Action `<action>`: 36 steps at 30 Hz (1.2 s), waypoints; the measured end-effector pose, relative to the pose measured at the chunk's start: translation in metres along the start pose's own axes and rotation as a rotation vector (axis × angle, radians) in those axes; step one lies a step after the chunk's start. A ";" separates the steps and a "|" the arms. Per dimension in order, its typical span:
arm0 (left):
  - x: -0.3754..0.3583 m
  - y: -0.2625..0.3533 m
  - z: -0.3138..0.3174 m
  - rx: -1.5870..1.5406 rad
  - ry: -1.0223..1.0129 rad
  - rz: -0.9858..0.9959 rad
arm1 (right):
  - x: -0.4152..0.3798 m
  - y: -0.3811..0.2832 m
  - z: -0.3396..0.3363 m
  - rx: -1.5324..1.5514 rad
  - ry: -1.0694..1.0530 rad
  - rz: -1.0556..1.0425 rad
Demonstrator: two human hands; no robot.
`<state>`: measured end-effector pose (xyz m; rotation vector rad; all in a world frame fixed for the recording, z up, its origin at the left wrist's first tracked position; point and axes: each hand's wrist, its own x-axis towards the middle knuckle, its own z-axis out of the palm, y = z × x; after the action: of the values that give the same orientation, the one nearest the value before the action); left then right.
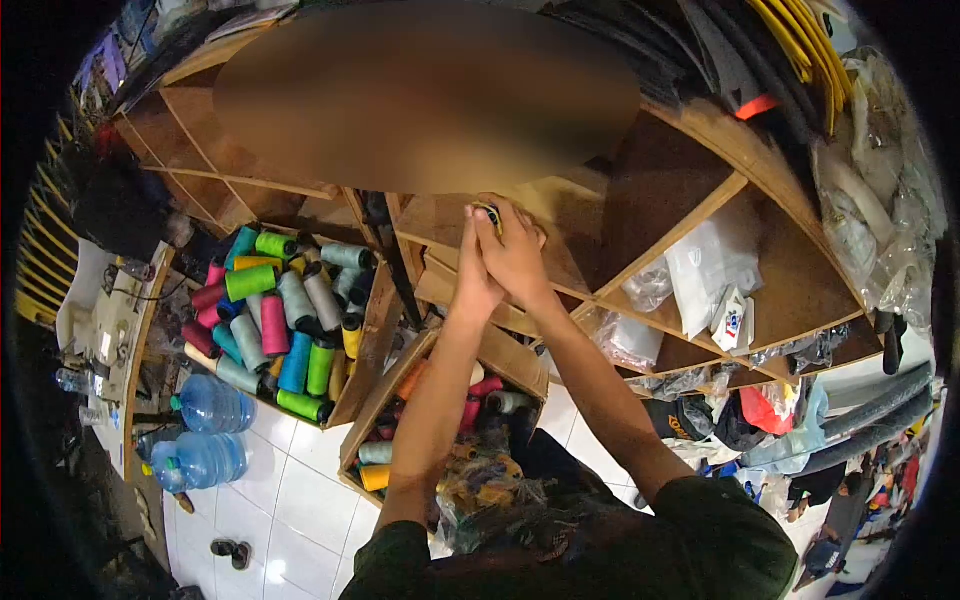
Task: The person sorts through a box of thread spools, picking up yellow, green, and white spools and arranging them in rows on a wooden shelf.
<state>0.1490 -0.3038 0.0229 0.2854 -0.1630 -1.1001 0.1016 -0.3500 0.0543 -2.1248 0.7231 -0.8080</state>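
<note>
My left hand and my right hand are pressed together in front of the wooden shelves, arms stretched forward. Between the fingertips shows part of a small yellow-and-dark thing; the fingers cover the rest, and its kind cannot be made out. The right fingers wrap over it, while the left palm and fingers lie against its other side. Just behind the hands is the wooden shelf unit, its upper middle blurred out.
Colourful thread cones fill a large box at left; a smaller carton below my arms holds more. Large blue water bottles lie on the tiled floor. Plastic-wrapped packets sit in the right compartments. Sandals lie lower left.
</note>
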 end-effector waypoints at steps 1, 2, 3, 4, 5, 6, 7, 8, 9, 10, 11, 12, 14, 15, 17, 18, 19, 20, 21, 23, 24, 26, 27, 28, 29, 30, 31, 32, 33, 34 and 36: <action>0.008 0.000 -0.001 0.005 -0.003 -0.007 | 0.006 0.008 0.004 -0.056 0.064 -0.022; 0.017 0.000 -0.002 0.012 -0.005 -0.015 | 0.013 0.017 0.008 -0.084 0.083 -0.041; 0.028 0.000 -0.004 0.016 -0.007 -0.021 | 0.021 0.021 0.008 -0.114 0.099 -0.060; 0.037 -0.001 -0.006 0.019 -0.007 -0.025 | 0.028 0.024 0.007 -0.144 0.112 -0.079; 0.044 -0.003 -0.009 0.026 -0.006 -0.004 | 0.033 0.029 0.003 -0.168 0.105 -0.053; 0.053 -0.005 -0.018 0.071 0.020 -0.001 | 0.040 0.038 0.000 -0.055 0.074 -0.043; 0.063 -0.004 -0.024 0.119 0.042 0.004 | 0.051 0.047 -0.003 0.060 0.046 -0.036; 0.071 -0.005 -0.031 0.168 0.064 0.009 | 0.057 0.056 -0.002 0.175 0.018 -0.029; 0.063 0.000 -0.012 0.141 0.217 -0.020 | 0.056 0.053 0.001 0.426 0.025 0.258; 0.066 -0.002 -0.012 0.189 0.185 0.027 | 0.060 0.050 0.001 0.560 0.064 0.356; 0.069 -0.005 -0.012 0.238 0.153 0.074 | 0.063 0.048 0.000 0.695 0.104 0.456; 0.071 -0.007 -0.014 0.288 0.121 0.117 | 0.066 0.047 0.000 0.832 0.146 0.558; 0.075 -0.008 -0.020 0.381 0.121 0.124 | 0.067 0.049 -0.005 0.982 0.143 0.580; 0.074 -0.006 -0.014 0.414 0.129 0.123 | 0.067 0.047 -0.008 1.044 0.155 0.599; 0.070 -0.004 -0.003 0.558 0.169 0.115 | 0.070 0.049 -0.011 1.091 0.220 0.662; 0.071 -0.006 -0.004 0.590 0.148 0.119 | 0.072 0.050 -0.013 1.071 0.210 0.661; 0.072 -0.008 -0.006 0.622 0.129 0.120 | 0.072 0.052 -0.014 1.052 0.202 0.664; 0.074 -0.009 -0.008 0.654 0.109 0.121 | 0.072 0.053 -0.015 1.033 0.194 0.666; 0.071 -0.002 0.000 0.688 0.110 0.038 | 0.073 0.055 -0.014 1.071 0.161 0.674; 0.075 -0.002 -0.003 0.836 0.113 0.094 | 0.072 0.060 -0.013 1.108 0.129 0.649; 0.077 -0.002 -0.004 0.907 0.114 0.125 | 0.072 0.060 -0.014 1.123 0.110 0.635; 0.077 0.001 -0.007 0.823 0.199 0.158 | 0.081 0.061 -0.017 1.159 0.239 0.641; 0.080 0.005 -0.010 0.715 0.221 0.163 | 0.087 0.067 -0.020 1.094 0.261 0.697; 0.083 0.009 -0.017 0.606 0.243 0.167 | 0.093 0.077 -0.023 1.027 0.280 0.754; 0.086 0.016 -0.028 0.565 0.171 0.195 | 0.098 0.087 -0.023 0.982 0.275 0.695; 0.083 0.025 -0.025 0.584 0.173 0.215 | 0.105 0.101 -0.022 0.934 0.270 0.635; 0.076 0.035 -0.017 0.602 0.173 0.235 | 0.112 0.116 -0.021 0.885 0.266 0.574; 0.074 0.042 -0.013 0.621 0.172 0.255 | 0.122 0.134 -0.018 0.813 0.339 0.484; 0.076 0.046 -0.020 0.638 0.165 0.312 | 0.131 0.155 -0.014 0.738 0.408 0.396; 0.081 0.047 -0.031 0.653 0.161 0.368 | 0.140 0.167 -0.015 0.658 0.473 0.312; 0.086 0.050 -0.038 0.699 0.147 0.432 | 0.161 0.167 -0.040 0.072 0.280 0.440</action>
<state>0.2408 -0.3543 0.0015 0.9088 -0.4564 -0.5583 0.1368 -0.5753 -0.0055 -1.7110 1.2362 -0.8747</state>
